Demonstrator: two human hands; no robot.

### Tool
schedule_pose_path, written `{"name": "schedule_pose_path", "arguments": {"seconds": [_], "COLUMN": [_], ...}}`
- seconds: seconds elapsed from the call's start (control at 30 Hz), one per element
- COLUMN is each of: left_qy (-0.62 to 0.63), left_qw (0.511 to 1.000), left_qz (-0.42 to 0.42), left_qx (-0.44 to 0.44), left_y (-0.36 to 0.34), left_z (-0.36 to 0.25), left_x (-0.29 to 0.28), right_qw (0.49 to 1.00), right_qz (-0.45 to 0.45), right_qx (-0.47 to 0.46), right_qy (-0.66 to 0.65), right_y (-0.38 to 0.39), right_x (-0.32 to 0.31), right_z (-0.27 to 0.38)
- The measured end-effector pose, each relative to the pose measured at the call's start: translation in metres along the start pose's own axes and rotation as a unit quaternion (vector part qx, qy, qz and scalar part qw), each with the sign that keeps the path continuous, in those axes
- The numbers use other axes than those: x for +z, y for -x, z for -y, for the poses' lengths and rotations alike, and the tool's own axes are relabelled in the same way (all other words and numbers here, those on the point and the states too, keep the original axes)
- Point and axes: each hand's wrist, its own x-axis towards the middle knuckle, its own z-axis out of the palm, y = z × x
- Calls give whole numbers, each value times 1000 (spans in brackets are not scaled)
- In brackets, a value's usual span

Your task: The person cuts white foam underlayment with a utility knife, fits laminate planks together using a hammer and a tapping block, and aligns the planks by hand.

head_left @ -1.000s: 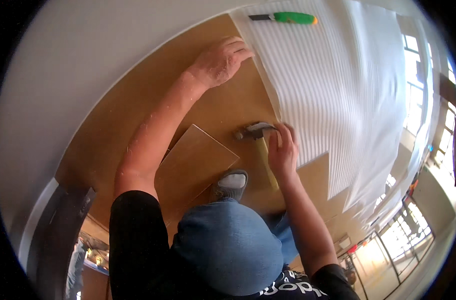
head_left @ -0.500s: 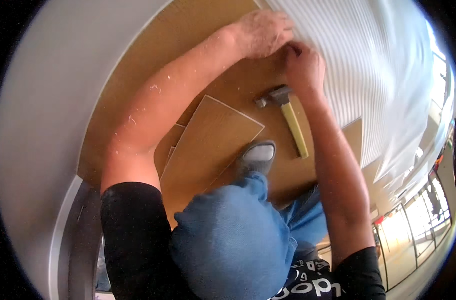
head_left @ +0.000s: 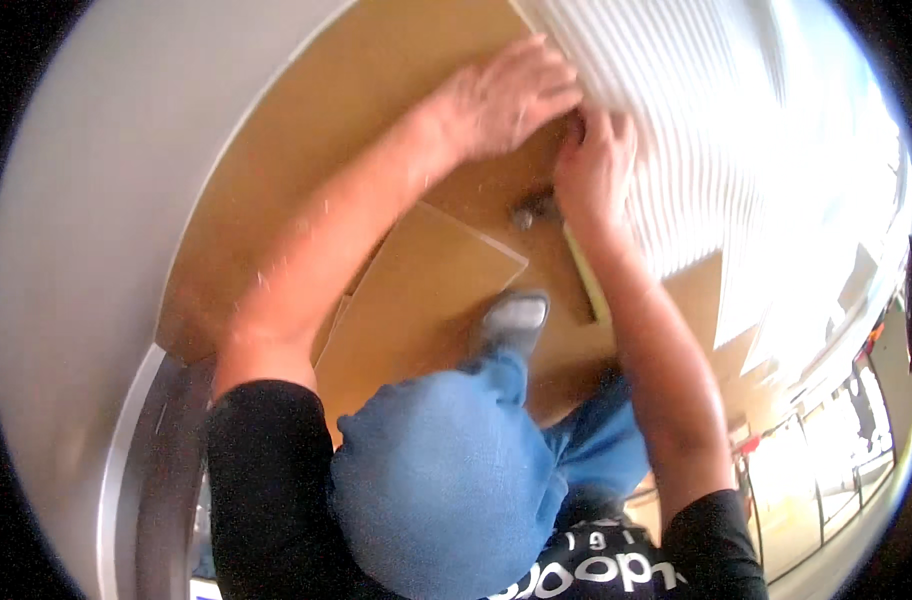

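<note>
My left hand (head_left: pixel 506 100), slightly blurred, lies with bent but parted fingers on the brown floor surface (head_left: pixel 346 100), at its border with the white ribbed sheet (head_left: pixel 676 120). Just right of it, my right hand (head_left: pixel 593 170) has fingers curled at that same border; whatever they grip is hidden. A hammer (head_left: pixel 584 280) with a pale yellow handle lies partly behind my right hand and forearm, its blurred dark head showing beside them.
Loose brown planks (head_left: pixel 426 260) lie between my arms, by my grey-shod foot (head_left: pixel 516 318). A pale wall (head_left: pixel 96 200) with white skirting curves along the left. Bright openings and dark metal frames (head_left: pixel 826 480) stand at the far right.
My right hand has left the hammer and moved up beside my left hand at the sheet's edge, its fingers curling. The green knife seen earlier has left the view.
</note>
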Motion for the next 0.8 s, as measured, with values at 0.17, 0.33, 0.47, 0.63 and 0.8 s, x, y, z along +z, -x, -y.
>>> {"name": "schedule_pose_path", "arguments": {"seconds": [0.17, 0.33, 0.47, 0.63, 0.8], "left_qy": [-26, -102, -104, 3, -152], "left_qw": [961, 937, 926, 967, 952], "left_qz": [-79, -62, -94, -78, -64], "left_qx": [-262, -329, -352, -242, -260], "left_y": [25, 31, -4, -161, -210], "left_z": [-7, 19, 16, 36, 86], "left_x": [-43, -49, -54, -57, 5], "right_qw": [996, 990, 962, 952, 955], "right_qz": [57, 138, 262, 290, 274], "right_qx": [14, 3, 63, 90, 112], "right_qy": [-72, 26, 53, 43, -1], "right_y": [26, 124, 169, 149, 165], "right_x": [-26, -72, -89, -89, -136], "right_z": [10, -24, -62, -69, -51]}}
